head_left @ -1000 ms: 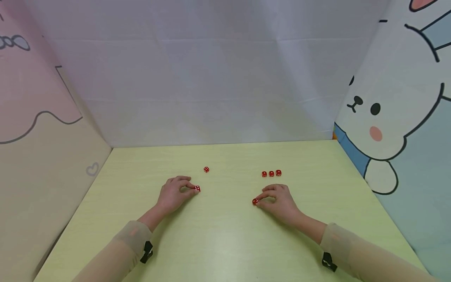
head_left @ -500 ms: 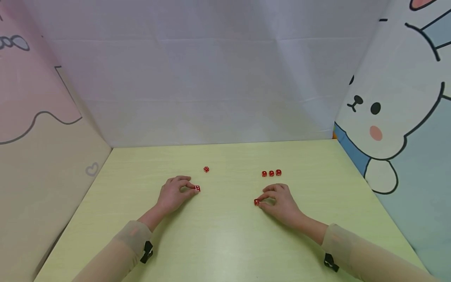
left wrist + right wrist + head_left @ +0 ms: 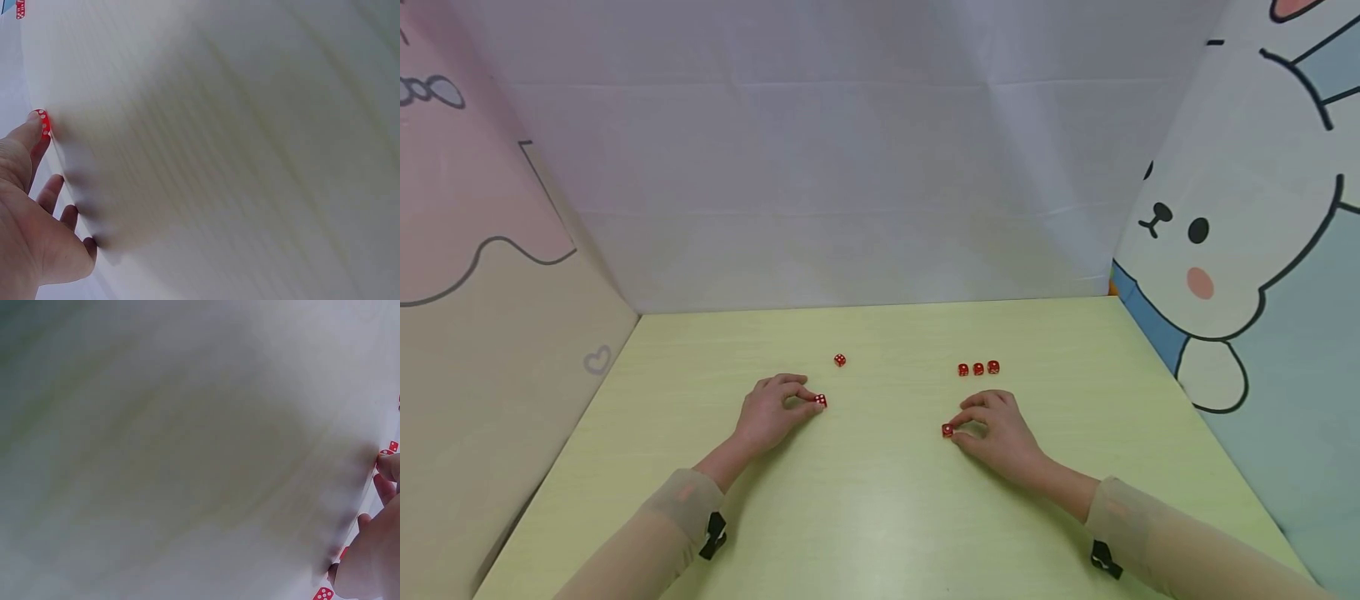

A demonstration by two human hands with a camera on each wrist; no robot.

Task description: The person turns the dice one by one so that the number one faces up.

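With thumb and forefinger, the left hand [image 3: 772, 414] pinches a small red die [image 3: 821, 402] with white dots, low over the pale desk [image 3: 872, 517]; I cannot tell whether it touches the surface. Slightly to the right and farther from the person lies a lone die [image 3: 840, 360], apart from the held one. Right of the middle, the right hand [image 3: 994, 435] keeps its thumb and forefinger close together on a second die [image 3: 947, 431], which is at their left side, also low over the desk. Beyond this hand, three dice [image 3: 978, 369] stand in a short row with narrow gaps. Both held dice are probably very light, stiff and not fragile, but the smooth faces may be slippery; I judge it best to take each by two opposite sides, leaving its top free.
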